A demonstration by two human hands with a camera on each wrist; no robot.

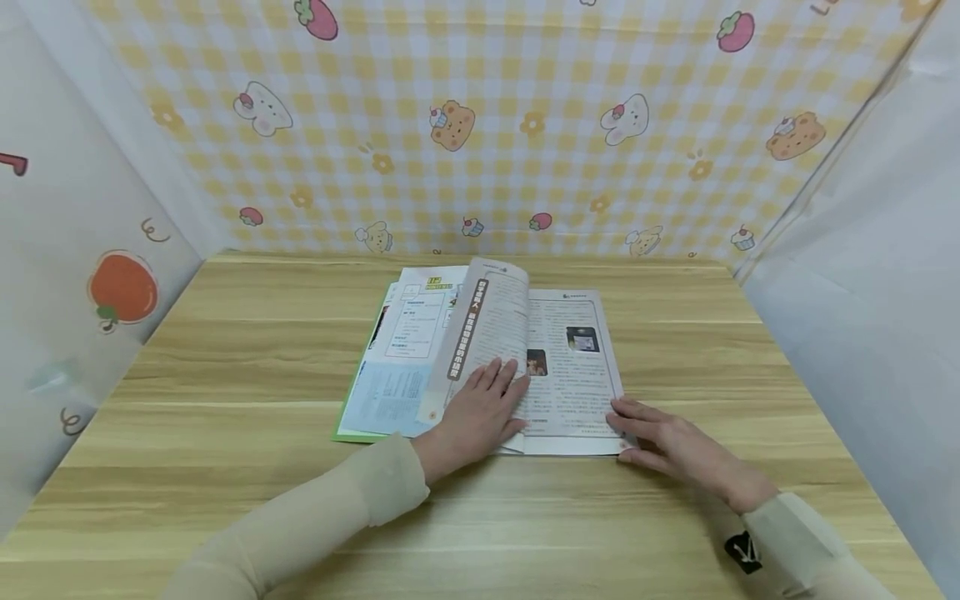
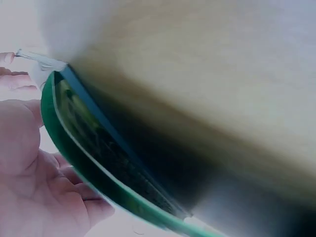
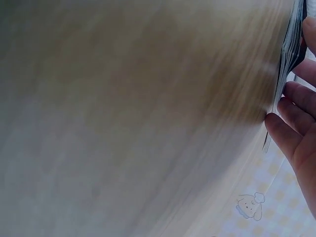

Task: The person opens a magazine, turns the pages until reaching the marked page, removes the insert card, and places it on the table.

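Observation:
An open magazine (image 1: 570, 392) lies on the wooden table in the head view, one of its leaves (image 1: 495, 308) raised and curving over to the left. My left hand (image 1: 480, 417) rests with its fingers extended on that leaf, near the spine. At the lower right corner of the magazine, my right hand (image 1: 675, 446) touches the page edge with its fingertips, fingers fairly straight. The right wrist view shows the right hand (image 3: 298, 116) against the stacked page edges (image 3: 284, 64). In the left wrist view, the left hand (image 2: 49, 182) appears beside a curved green cover (image 2: 79, 153).
Left-hand pages (image 1: 412, 333) with blue print lie over a green edge (image 1: 348, 417). The wooden table (image 1: 262, 350) extends around the magazine. A yellow checked backdrop (image 1: 495, 167) stands behind, with white side walls (image 1: 847, 217). A small black tag (image 1: 742, 552) is near the right sleeve.

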